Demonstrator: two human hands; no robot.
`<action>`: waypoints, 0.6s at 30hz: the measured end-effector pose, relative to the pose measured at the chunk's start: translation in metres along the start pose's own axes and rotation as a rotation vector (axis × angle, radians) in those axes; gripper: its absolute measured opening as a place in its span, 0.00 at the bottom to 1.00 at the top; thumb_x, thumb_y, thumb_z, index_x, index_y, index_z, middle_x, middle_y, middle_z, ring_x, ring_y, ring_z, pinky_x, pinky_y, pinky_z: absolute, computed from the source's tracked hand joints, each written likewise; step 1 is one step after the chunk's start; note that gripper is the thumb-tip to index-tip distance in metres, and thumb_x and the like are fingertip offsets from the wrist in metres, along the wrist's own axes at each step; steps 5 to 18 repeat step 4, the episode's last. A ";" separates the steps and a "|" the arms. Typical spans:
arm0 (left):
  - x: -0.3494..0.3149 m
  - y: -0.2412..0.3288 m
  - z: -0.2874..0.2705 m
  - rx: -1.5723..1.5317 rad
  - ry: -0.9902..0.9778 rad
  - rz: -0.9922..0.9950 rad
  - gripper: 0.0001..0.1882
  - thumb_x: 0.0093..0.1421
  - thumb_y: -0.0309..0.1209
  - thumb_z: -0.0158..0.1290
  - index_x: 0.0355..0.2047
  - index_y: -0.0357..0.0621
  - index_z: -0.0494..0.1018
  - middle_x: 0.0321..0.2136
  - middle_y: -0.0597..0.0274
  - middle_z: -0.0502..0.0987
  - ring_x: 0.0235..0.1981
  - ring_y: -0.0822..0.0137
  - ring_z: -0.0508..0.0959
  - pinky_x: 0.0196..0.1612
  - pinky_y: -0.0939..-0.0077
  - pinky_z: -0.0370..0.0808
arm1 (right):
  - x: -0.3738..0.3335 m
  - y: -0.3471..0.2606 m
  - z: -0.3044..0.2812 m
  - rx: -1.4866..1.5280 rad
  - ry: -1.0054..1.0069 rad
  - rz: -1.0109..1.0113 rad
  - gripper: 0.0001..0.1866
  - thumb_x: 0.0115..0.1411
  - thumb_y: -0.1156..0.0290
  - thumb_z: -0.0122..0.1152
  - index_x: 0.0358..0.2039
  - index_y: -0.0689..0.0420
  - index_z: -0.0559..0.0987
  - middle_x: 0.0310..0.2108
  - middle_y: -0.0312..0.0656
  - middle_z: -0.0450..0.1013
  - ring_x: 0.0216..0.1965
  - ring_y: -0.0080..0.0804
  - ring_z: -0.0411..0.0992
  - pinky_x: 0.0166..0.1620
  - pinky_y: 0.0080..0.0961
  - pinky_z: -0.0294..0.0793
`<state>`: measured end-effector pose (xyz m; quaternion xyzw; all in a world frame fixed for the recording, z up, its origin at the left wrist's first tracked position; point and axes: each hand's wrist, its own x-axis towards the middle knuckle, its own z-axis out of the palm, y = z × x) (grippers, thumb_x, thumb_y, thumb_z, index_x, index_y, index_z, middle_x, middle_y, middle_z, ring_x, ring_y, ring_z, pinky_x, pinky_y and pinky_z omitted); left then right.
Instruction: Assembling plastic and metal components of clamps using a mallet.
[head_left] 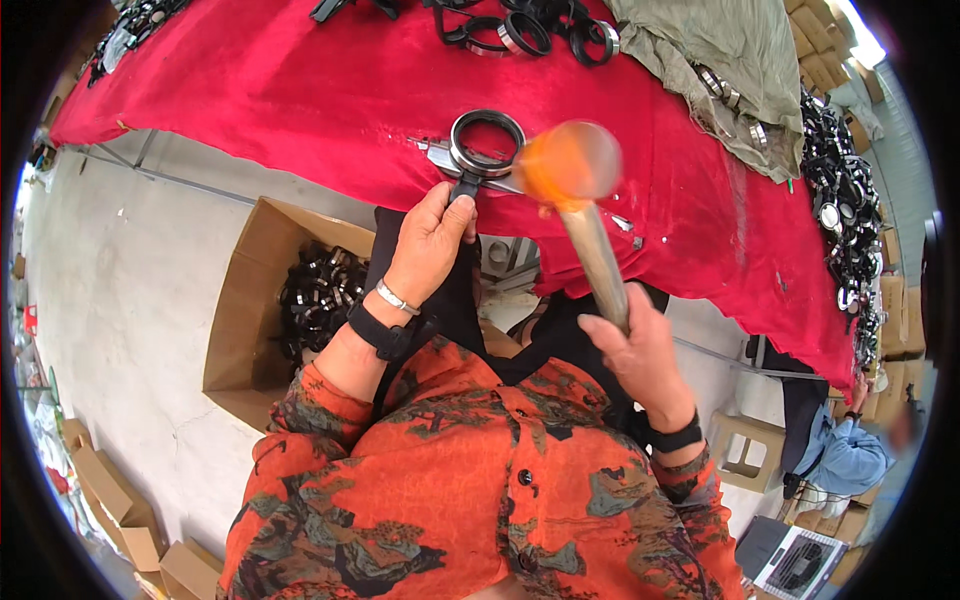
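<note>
My left hand [433,235] is closed round the black handle of a ring with a handle [482,168], black with a silver band. This ring lies at the near edge of the red cloth-covered table [330,110], on a flat metal piece [437,155], and red cloth shows through its middle. In my right hand [645,350] is a mallet [597,255], gripped by its wooden handle. Its orange head, smeared by motion, hangs just right of the ring, above the table.
More black-and-silver rings [525,35] lie at the table's far side. Grey cloth [725,60] partly covers others; a large heap [840,190] lies at the right. Below left, an open cardboard box [245,300] holds dark parts. A person in blue [850,455] is at the right.
</note>
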<state>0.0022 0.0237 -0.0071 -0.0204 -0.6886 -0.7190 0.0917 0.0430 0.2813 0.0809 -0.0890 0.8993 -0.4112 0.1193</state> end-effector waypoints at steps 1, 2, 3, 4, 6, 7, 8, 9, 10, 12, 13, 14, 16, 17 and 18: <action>0.001 -0.002 0.000 -0.003 0.006 0.002 0.12 0.67 0.35 0.44 0.29 0.40 0.67 0.23 0.67 0.70 0.26 0.75 0.70 0.34 0.79 0.69 | -0.001 -0.005 -0.001 0.093 -0.004 0.094 0.15 0.54 0.67 0.65 0.35 0.60 0.70 0.21 0.36 0.70 0.22 0.26 0.67 0.27 0.25 0.69; 0.002 -0.004 0.000 -0.013 0.018 -0.007 0.13 0.66 0.36 0.46 0.29 0.39 0.67 0.21 0.67 0.70 0.25 0.75 0.71 0.32 0.79 0.69 | -0.004 -0.014 -0.003 0.187 -0.007 0.188 0.15 0.55 0.66 0.66 0.35 0.59 0.71 0.21 0.36 0.70 0.21 0.28 0.68 0.27 0.24 0.69; 0.003 -0.006 0.001 -0.022 0.030 -0.017 0.13 0.65 0.37 0.48 0.29 0.39 0.67 0.20 0.66 0.70 0.23 0.75 0.71 0.29 0.79 0.68 | 0.000 -0.021 -0.008 0.193 0.018 0.155 0.16 0.55 0.65 0.66 0.36 0.59 0.71 0.21 0.36 0.71 0.20 0.32 0.68 0.27 0.24 0.69; -0.001 -0.006 -0.001 -0.022 0.032 -0.022 0.13 0.65 0.37 0.48 0.29 0.39 0.67 0.20 0.66 0.70 0.23 0.75 0.71 0.29 0.79 0.68 | 0.003 -0.029 -0.014 0.204 0.042 0.129 0.16 0.55 0.63 0.66 0.37 0.58 0.72 0.20 0.36 0.71 0.19 0.35 0.68 0.27 0.23 0.70; -0.001 -0.006 -0.001 -0.022 0.032 -0.022 0.13 0.65 0.37 0.48 0.29 0.39 0.67 0.20 0.66 0.70 0.23 0.75 0.71 0.29 0.79 0.68 | 0.003 -0.029 -0.014 0.204 0.042 0.129 0.16 0.55 0.63 0.66 0.37 0.58 0.72 0.20 0.36 0.71 0.19 0.35 0.68 0.27 0.23 0.70; -0.001 -0.006 -0.001 -0.022 0.032 -0.022 0.13 0.65 0.37 0.48 0.29 0.39 0.67 0.20 0.66 0.70 0.23 0.75 0.71 0.29 0.79 0.68 | 0.003 -0.029 -0.014 0.204 0.042 0.129 0.16 0.55 0.63 0.66 0.37 0.58 0.72 0.20 0.36 0.71 0.19 0.35 0.68 0.27 0.23 0.70; -0.001 -0.006 -0.001 -0.022 0.032 -0.022 0.13 0.65 0.37 0.48 0.29 0.39 0.67 0.20 0.66 0.70 0.23 0.75 0.71 0.29 0.79 0.68 | 0.003 -0.029 -0.014 0.204 0.042 0.129 0.16 0.55 0.63 0.66 0.37 0.58 0.72 0.20 0.36 0.71 0.19 0.35 0.68 0.27 0.23 0.70; -0.001 -0.006 -0.001 -0.022 0.032 -0.022 0.13 0.65 0.37 0.48 0.29 0.39 0.67 0.20 0.66 0.70 0.23 0.75 0.71 0.29 0.79 0.68 | 0.003 -0.029 -0.014 0.204 0.042 0.129 0.16 0.55 0.63 0.66 0.37 0.58 0.72 0.20 0.36 0.71 0.19 0.35 0.68 0.27 0.23 0.70; -0.001 -0.006 -0.001 -0.022 0.032 -0.022 0.13 0.65 0.37 0.48 0.29 0.39 0.67 0.20 0.66 0.70 0.23 0.75 0.71 0.29 0.79 0.68 | 0.003 -0.029 -0.014 0.204 0.042 0.129 0.16 0.55 0.63 0.66 0.37 0.58 0.72 0.20 0.36 0.71 0.19 0.35 0.68 0.27 0.23 0.70; -0.001 -0.006 -0.001 -0.022 0.032 -0.022 0.13 0.65 0.37 0.48 0.29 0.39 0.67 0.20 0.66 0.70 0.23 0.75 0.71 0.29 0.79 0.68 | 0.003 -0.029 -0.014 0.204 0.042 0.129 0.16 0.55 0.63 0.66 0.37 0.58 0.72 0.20 0.36 0.71 0.19 0.35 0.68 0.27 0.23 0.70; -0.001 -0.006 -0.001 -0.022 0.032 -0.022 0.13 0.65 0.37 0.48 0.29 0.39 0.67 0.20 0.66 0.70 0.23 0.75 0.71 0.29 0.79 0.68 | 0.003 -0.029 -0.014 0.204 0.042 0.129 0.16 0.55 0.63 0.66 0.37 0.58 0.72 0.20 0.36 0.71 0.19 0.35 0.68 0.27 0.23 0.70; -0.001 -0.006 -0.001 -0.022 0.032 -0.022 0.13 0.65 0.37 0.48 0.29 0.39 0.67 0.20 0.66 0.70 0.23 0.75 0.71 0.29 0.79 0.68 | 0.003 -0.029 -0.014 0.204 0.042 0.129 0.16 0.55 0.63 0.66 0.37 0.58 0.72 0.20 0.36 0.71 0.19 0.35 0.68 0.27 0.23 0.70; -0.001 -0.006 -0.001 -0.022 0.032 -0.022 0.13 0.65 0.37 0.48 0.29 0.39 0.67 0.20 0.66 0.70 0.23 0.75 0.71 0.29 0.79 0.68 | 0.003 -0.029 -0.014 0.204 0.042 0.129 0.16 0.55 0.63 0.66 0.37 0.58 0.72 0.20 0.36 0.71 0.19 0.35 0.68 0.27 0.23 0.70; -0.001 -0.006 -0.001 -0.022 0.032 -0.022 0.13 0.65 0.37 0.48 0.29 0.39 0.67 0.20 0.66 0.70 0.23 0.75 0.71 0.29 0.79 0.68 | 0.003 -0.029 -0.014 0.204 0.042 0.129 0.16 0.55 0.63 0.66 0.37 0.58 0.72 0.20 0.36 0.71 0.19 0.35 0.68 0.27 0.23 0.70; -0.001 -0.006 -0.001 -0.022 0.032 -0.022 0.13 0.65 0.37 0.48 0.29 0.39 0.67 0.20 0.66 0.70 0.23 0.75 0.71 0.29 0.79 0.68 | 0.003 -0.029 -0.014 0.204 0.042 0.129 0.16 0.55 0.63 0.66 0.37 0.58 0.72 0.20 0.36 0.71 0.19 0.35 0.68 0.27 0.23 0.70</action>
